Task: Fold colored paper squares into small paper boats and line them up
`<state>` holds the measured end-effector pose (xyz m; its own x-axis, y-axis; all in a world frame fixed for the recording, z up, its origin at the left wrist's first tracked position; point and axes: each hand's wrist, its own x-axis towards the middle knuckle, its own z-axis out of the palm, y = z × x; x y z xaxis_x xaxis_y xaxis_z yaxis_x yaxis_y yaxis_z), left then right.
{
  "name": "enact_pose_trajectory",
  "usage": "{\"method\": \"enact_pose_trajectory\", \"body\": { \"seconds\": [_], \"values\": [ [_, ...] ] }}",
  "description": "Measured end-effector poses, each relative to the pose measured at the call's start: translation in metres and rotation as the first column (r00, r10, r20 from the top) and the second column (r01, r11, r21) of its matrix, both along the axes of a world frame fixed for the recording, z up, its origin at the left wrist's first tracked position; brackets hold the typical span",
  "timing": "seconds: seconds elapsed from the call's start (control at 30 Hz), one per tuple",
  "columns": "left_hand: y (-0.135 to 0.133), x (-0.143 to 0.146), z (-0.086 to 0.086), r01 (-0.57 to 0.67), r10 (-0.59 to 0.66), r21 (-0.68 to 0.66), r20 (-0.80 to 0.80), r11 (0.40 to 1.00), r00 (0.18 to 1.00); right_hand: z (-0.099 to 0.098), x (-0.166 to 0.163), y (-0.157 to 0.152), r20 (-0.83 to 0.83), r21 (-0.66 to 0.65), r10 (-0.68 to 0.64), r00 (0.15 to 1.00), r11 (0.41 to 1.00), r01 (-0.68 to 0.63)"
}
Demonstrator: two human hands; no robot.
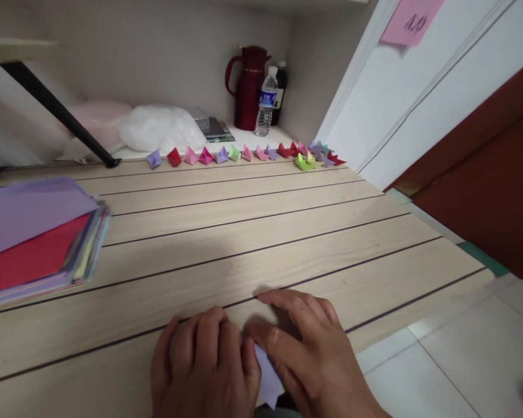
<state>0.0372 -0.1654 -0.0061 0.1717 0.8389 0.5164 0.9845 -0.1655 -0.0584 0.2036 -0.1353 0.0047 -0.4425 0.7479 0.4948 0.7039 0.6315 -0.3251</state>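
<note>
Both my hands rest at the near edge of a pale wooden table (226,232). My left hand (204,363) lies knuckles up with its fingers curled and pressed down. My right hand (305,348) lies beside it, fingers bent and pressing on a small lilac piece of paper (269,380). Only a corner of that paper shows between the two hands; the rest is hidden under them.
A stack of coloured paper sheets (35,238) lies at the left. A row of several small folded paper shapes (244,154) lines the far edge. Behind stand a dark red jug (249,87), a water bottle (267,101) and a white plastic bag (161,129). Tiled floor (453,360) lies right.
</note>
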Motion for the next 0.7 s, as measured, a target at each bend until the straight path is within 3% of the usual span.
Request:
{"method": "enact_pose_trajectory", "body": {
  "seconds": [0.1, 0.2, 0.27, 0.37, 0.47, 0.6, 0.7],
  "values": [
    [-0.009, -0.02, 0.002, -0.074, 0.075, -0.025, 0.054, 0.997, 0.996, 0.003, -0.002, 0.0, -0.032, -0.031, 0.016, 0.999, 0.999, -0.017],
    [-0.023, -0.04, 0.0, -0.19, 0.184, 0.087, 0.068, 0.978, 0.981, 0.004, -0.003, -0.001, -0.055, -0.083, 0.035, 0.998, 0.996, -0.04],
    [-0.032, -0.043, -0.003, -0.152, 0.141, 0.191, 0.072, 0.97, 0.987, 0.005, -0.004, -0.003, -0.064, -0.101, 0.044, 0.997, 0.994, -0.05],
    [-0.043, -0.031, -0.006, 0.01, -0.021, 0.248, 0.042, 0.969, 0.999, 0.005, -0.005, -0.004, -0.056, -0.1, 0.042, 0.998, 0.994, -0.047],
    [-0.047, -0.016, -0.006, 0.083, -0.091, 0.16, 0.042, 0.984, 0.995, 0.007, -0.007, -0.005, -0.024, -0.074, 0.026, 0.999, 0.997, -0.028],
    [-0.047, -0.011, -0.006, 0.049, -0.049, -0.006, 0.016, 0.999, 0.999, 0.007, -0.008, -0.006, 0.021, -0.038, -0.004, 1.0, 0.999, 0.005],
    [-0.047, -0.012, -0.009, 0.024, -0.025, -0.019, -0.027, 1.0, 0.999, 0.006, -0.008, -0.007, 0.011, -0.031, -0.005, 1.0, 1.0, 0.005]
  ]
}}
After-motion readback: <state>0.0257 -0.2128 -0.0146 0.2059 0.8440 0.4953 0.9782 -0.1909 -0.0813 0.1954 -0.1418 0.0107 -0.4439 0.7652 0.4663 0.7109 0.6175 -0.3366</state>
